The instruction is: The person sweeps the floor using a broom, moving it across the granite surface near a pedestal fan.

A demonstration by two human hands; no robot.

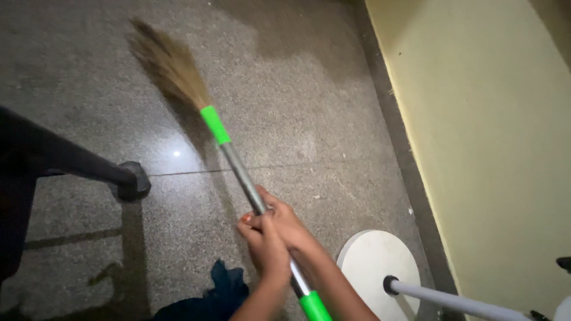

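Broom [238, 166] axis diagonal, bristles up-left; both hands [270, 235] grip handle.

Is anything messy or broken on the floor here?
Nothing looks broken or spilled. Both hands, left hand and right hand, grip the broom over the speckled floor. Only a few small pale specks lie near the yellow wall, beside the round white stand base.
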